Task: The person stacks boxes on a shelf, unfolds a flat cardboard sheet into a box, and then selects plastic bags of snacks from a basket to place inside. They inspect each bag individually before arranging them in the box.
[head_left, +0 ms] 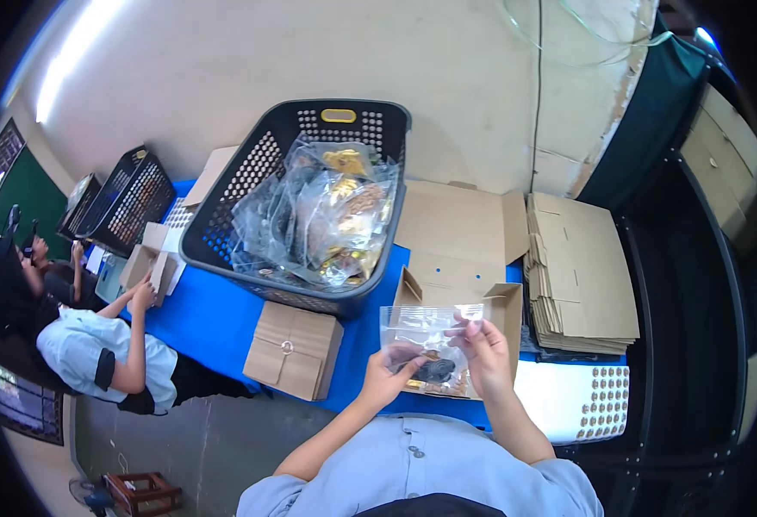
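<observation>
A clear plastic bag [426, 323] with a dark item and some brownish pieces inside is held up between both hands. My left hand [389, 376] pinches its left side, fingers closed. On the upper right side of the bag, my right hand [485, 351] grips the film between thumb and fingers. Just beyond and below the bag stands an open cardboard box [505, 312], its lid raised at the back; golden pieces show at its near edge, partly hidden by the bag. A large black basket [309, 297] full of clear bags with golden and dark contents [331, 211] stands to the left.
A closed cardboard box [285, 349] sits below the basket. Stacked flat cartons [581, 267] and a sticker sheet [604, 401] lie at the right. A co-worker [107, 353] handles a small box [150, 263] at the left, near another black basket [130, 207]. Dark shelving [684, 284] stands far right.
</observation>
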Action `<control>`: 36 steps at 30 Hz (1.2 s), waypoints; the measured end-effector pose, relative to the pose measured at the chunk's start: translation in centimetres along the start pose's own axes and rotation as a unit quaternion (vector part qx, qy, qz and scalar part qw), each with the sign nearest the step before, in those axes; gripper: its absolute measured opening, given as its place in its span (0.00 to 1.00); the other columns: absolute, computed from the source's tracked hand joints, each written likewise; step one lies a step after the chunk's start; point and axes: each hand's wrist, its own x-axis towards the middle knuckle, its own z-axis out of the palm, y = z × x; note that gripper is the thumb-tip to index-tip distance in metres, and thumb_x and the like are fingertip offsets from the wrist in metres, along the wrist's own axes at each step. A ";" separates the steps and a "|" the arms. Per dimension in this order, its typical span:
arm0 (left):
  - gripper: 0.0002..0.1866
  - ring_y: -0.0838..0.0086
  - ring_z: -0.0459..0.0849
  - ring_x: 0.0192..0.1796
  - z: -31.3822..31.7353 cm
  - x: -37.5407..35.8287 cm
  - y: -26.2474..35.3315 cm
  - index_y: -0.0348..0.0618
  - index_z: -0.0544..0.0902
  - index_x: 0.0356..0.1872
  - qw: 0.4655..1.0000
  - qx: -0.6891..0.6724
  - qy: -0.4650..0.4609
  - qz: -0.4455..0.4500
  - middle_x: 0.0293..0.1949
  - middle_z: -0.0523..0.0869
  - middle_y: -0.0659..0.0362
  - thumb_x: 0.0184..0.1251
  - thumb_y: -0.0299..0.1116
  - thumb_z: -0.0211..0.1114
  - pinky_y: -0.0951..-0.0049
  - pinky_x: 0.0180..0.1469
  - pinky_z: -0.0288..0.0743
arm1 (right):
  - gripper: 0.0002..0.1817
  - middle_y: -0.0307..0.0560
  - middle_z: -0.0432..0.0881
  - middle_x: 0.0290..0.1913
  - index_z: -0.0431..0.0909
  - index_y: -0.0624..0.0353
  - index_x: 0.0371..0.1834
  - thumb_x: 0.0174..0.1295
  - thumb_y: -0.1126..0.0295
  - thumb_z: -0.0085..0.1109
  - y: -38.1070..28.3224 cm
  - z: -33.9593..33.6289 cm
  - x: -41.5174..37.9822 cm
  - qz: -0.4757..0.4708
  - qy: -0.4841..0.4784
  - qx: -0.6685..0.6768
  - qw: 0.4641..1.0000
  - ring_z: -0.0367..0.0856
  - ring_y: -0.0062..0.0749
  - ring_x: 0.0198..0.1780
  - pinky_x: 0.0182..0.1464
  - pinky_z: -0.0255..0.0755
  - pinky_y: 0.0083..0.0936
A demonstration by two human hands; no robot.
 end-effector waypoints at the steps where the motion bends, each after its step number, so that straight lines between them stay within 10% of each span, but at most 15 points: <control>1: 0.08 0.77 0.84 0.46 0.4 0.0 0.1 0.35 0.80 0.42 0.999 -0.014 0.039 -0.009 0.42 0.86 0.56 0.63 0.25 0.67 0.76 0.51 0.76 | 0.19 0.47 0.83 0.40 0.72 0.63 0.55 0.65 0.67 0.61 0.0 0.3 0.1 -0.024 -0.007 -0.026 0.999 0.80 0.26 0.46 0.53 0.71 0.26; 4: 0.08 0.76 0.84 0.44 1.1 0.3 -0.2 0.35 0.80 0.42 0.993 -0.095 0.064 -0.008 0.41 0.86 0.56 0.63 0.25 0.67 0.76 0.50 0.76 | 0.27 0.46 0.83 0.40 0.66 0.61 0.61 0.60 0.74 0.65 1.4 0.3 -0.9 -0.028 -0.048 -0.181 0.982 0.78 0.25 0.49 0.55 0.68 0.26; 9: 0.06 0.76 0.85 0.39 1.9 -0.1 -0.4 0.34 0.81 0.39 0.998 -0.021 0.052 -0.015 0.38 0.86 0.56 0.66 0.26 0.65 0.78 0.45 0.78 | 0.07 0.43 0.84 0.37 0.81 0.67 0.38 0.62 0.73 0.62 3.4 -1.3 -1.1 0.049 -0.013 -0.180 0.982 0.80 0.20 0.41 0.47 0.73 0.21; 14: 0.11 0.77 0.85 0.37 2.1 0.2 0.8 0.32 0.82 0.42 0.978 -0.123 0.117 -0.123 0.34 0.87 0.56 0.67 0.31 0.65 0.79 0.41 0.78 | 0.10 0.44 0.85 0.39 0.79 0.68 0.43 0.66 0.71 0.59 3.5 -1.3 -0.9 0.039 -0.015 -0.132 0.990 0.81 0.21 0.42 0.48 0.73 0.19; 36: 0.10 0.78 0.84 0.43 1.9 0.8 0.1 0.35 0.82 0.43 0.998 -0.037 0.025 -0.052 0.38 0.87 0.57 0.61 0.25 0.69 0.77 0.50 0.76 | 0.10 0.44 0.86 0.35 0.84 0.67 0.38 0.62 0.70 0.64 3.7 -1.4 -1.1 0.081 0.051 -0.132 0.987 0.81 0.19 0.37 0.44 0.73 0.18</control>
